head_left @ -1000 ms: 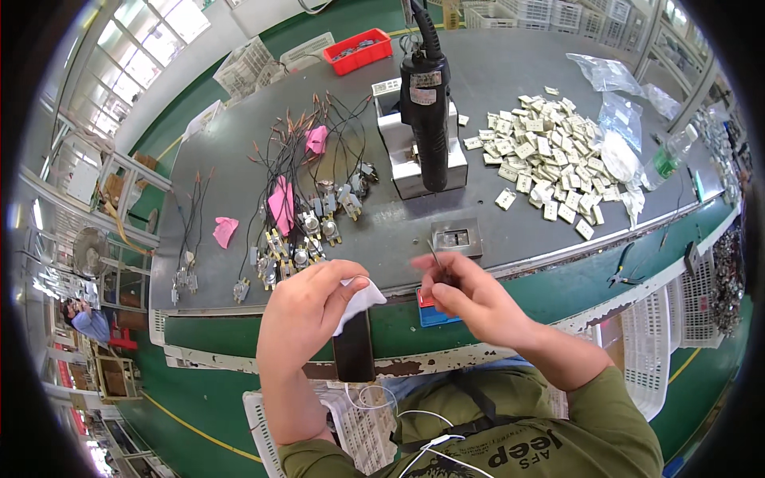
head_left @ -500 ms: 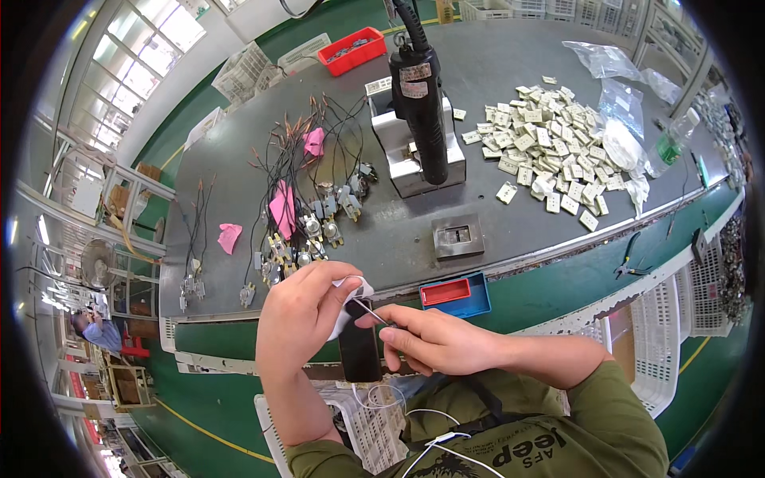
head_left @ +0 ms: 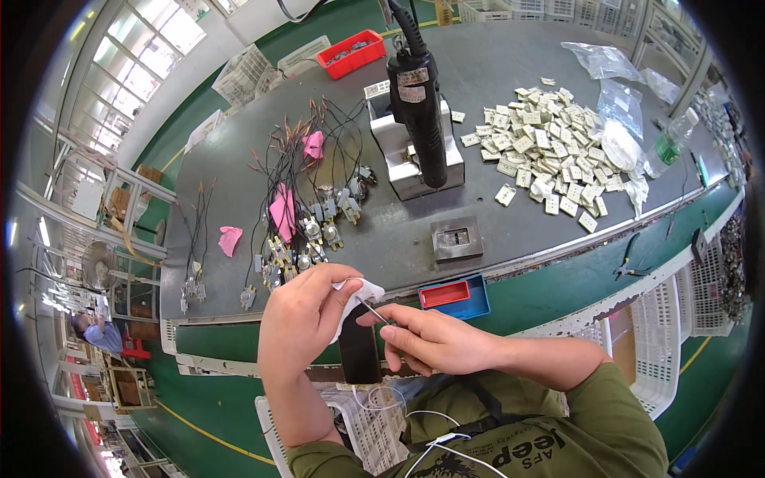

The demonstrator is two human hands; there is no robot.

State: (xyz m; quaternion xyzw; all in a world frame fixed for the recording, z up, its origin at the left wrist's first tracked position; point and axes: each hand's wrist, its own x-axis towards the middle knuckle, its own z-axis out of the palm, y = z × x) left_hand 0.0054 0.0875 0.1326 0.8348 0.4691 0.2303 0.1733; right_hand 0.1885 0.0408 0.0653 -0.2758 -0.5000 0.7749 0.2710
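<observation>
My left hand (head_left: 304,307) is closed around a small white part (head_left: 356,293) held up in front of my chest, below the table's near edge. My right hand (head_left: 430,338) pinches a thin metal pin (head_left: 373,310) whose tip touches that white part. Just beyond my hands lie a blue tray with a red insert (head_left: 454,295) and a square grey metal fixture (head_left: 457,238). What the left fingers hide of the part cannot be seen.
A black electric screwdriver (head_left: 422,103) hangs over a white stand (head_left: 402,171). Wired switch assemblies (head_left: 307,231) with pink tags lie to the left, a heap of small white parts (head_left: 542,151) to the right. Pliers (head_left: 629,259) and white crates (head_left: 661,334) sit on the right.
My right hand came back from the metal fixture on the table to my left hand, and now holds the pin against the white part. My left hand stayed in place.
</observation>
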